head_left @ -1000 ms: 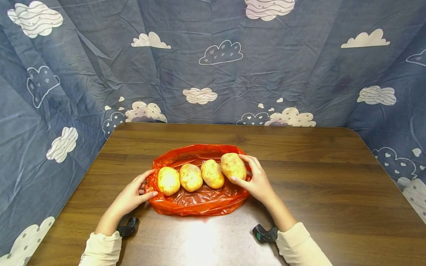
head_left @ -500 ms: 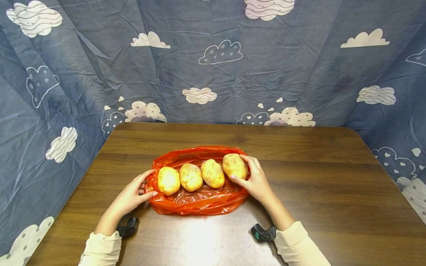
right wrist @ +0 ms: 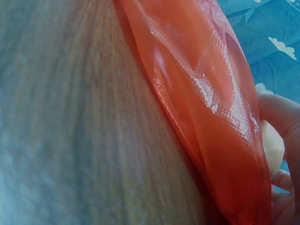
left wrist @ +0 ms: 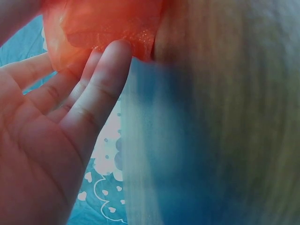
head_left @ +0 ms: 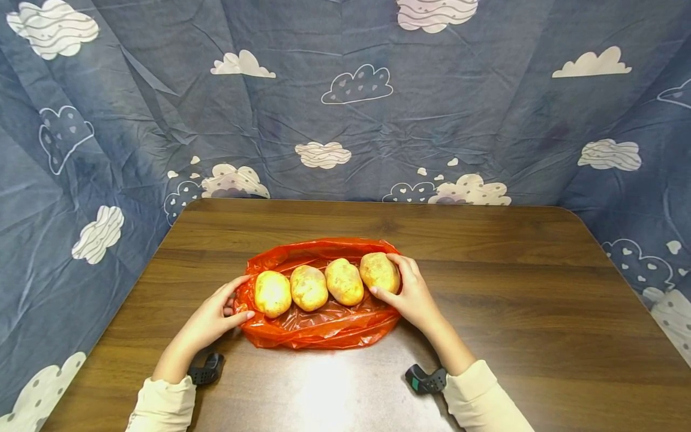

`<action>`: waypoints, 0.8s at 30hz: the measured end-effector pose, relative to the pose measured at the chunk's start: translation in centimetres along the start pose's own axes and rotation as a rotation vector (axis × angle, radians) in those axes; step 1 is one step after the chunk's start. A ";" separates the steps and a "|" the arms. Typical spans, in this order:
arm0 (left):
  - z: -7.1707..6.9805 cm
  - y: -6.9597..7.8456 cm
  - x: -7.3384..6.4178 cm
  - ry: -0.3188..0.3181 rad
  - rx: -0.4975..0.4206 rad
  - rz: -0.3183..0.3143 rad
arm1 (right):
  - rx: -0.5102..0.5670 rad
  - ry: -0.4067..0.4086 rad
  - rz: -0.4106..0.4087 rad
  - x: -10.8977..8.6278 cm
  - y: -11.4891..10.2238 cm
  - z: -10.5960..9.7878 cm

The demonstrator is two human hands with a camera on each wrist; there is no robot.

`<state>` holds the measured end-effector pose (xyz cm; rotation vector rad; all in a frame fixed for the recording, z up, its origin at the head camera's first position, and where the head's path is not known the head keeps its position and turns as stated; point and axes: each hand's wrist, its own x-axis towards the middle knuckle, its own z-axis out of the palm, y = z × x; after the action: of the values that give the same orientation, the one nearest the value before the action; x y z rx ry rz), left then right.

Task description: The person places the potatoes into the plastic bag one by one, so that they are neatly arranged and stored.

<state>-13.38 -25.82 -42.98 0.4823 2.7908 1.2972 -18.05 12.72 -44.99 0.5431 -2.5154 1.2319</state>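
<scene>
A red plastic bag (head_left: 318, 337) lies spread open on the table, its rim folded up round several potatoes set in a row. The leftmost potato (head_left: 272, 294) sits close to my left hand (head_left: 207, 321), which holds the bag's left edge between thumb and fingers. In the left wrist view, the fingers (left wrist: 101, 84) lie against the red plastic. My right hand (head_left: 414, 300) grips the rightmost potato (head_left: 378, 272), thumb in front and fingers behind, at the bag's right end. From the right wrist, the bag's wall (right wrist: 201, 112) hides most of that potato.
The wooden table (head_left: 540, 312) reaches well past the bag on both sides. Behind it hangs a dark blue cloth (head_left: 356, 144) printed with clouds. Black wrist devices show beside the left sleeve (head_left: 162, 402) and the right sleeve (head_left: 483, 396).
My right hand has lowered the rightmost potato slightly, into line with the row. The bag's far rim has sunk a little. My left hand has stayed put.
</scene>
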 end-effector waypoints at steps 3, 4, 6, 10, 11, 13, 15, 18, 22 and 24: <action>0.1 -0.1 0.0 -0.001 0.002 0.002 | -0.010 -0.003 0.006 -0.1 0.0 0.0; 0.1 -0.1 0.0 -0.001 0.003 0.004 | -0.011 -0.002 0.005 -0.1 0.0 -0.1; 0.1 -0.1 0.1 -0.002 0.003 0.006 | -0.009 0.001 -0.002 -0.1 -0.1 -0.1; 0.1 -0.2 0.2 0.001 0.007 0.008 | -0.011 0.015 -0.030 0.0 -0.1 -0.2; 0.1 -0.2 0.2 0.001 0.008 0.009 | -0.013 0.019 -0.037 0.0 -0.1 -0.2; 0.1 -0.2 0.2 -0.004 0.010 0.009 | -0.015 0.030 -0.049 0.0 -0.2 -0.3; 0.1 -0.1 0.3 -0.006 0.009 0.011 | -0.012 0.042 -0.062 0.0 -0.3 -0.4; 0.0 -0.1 0.3 -0.004 0.009 0.017 | 0.001 0.062 -0.082 0.2 -0.4 -0.7; -0.2 0.0 0.3 0.011 0.037 0.034 | 0.017 0.071 -0.099 0.4 -0.7 -1.0; -0.3 0.0 0.3 0.018 0.073 0.043 | 0.027 0.072 -0.103 0.4 -0.8 -1.2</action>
<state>-13.70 -25.93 -42.74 0.5387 2.8667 1.2164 -17.97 13.14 -43.54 0.6159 -2.3830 1.2271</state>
